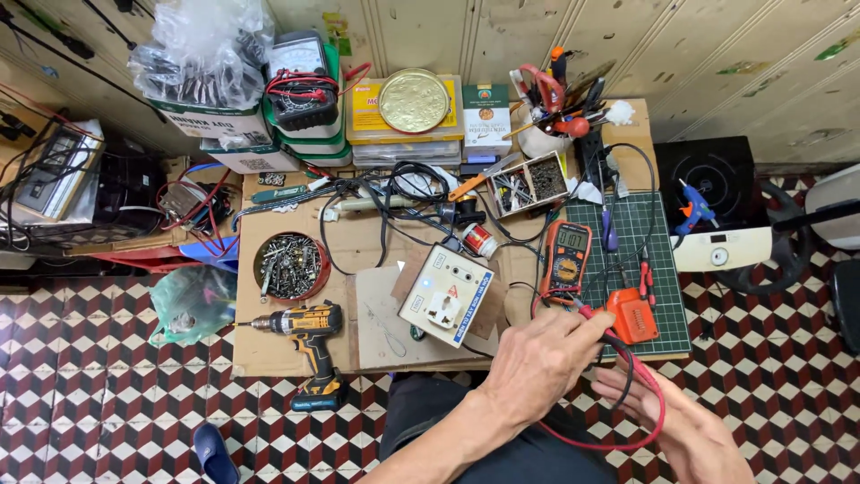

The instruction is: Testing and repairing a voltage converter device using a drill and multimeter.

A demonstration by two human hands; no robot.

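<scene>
A red lead (647,394) is looped between both hands at the near edge of the bench. The right hand (663,408) lies palm up beneath the loop, its fingers loosely curled around the wire. The left hand (537,358) is closed around a red probe (587,314), which is pinched between thumb and fingers with its tip pointed toward a meter (566,255).

Just beyond the left hand, a white socket box (445,294) is set on a cardboard sheet (269,345), tilted, with a small light lit on its face. To its left a yellow and black drill (305,327) is laid on its side, its battery base hanging over the tiled floor (107,403). An orange case (634,315) is seen on a green mat (667,269) beside the meter.

Farther back, a round tin of screws (289,265) is placed left of centre, and a divided parts box (528,182) is found right of centre. Against the wall, stacked boxes (403,134) are topped by a gold lid (414,100), and a cup of tools (560,112) stands to the right. A blue glue gun (694,206) rests on a white device (721,249) at the far right.
</scene>
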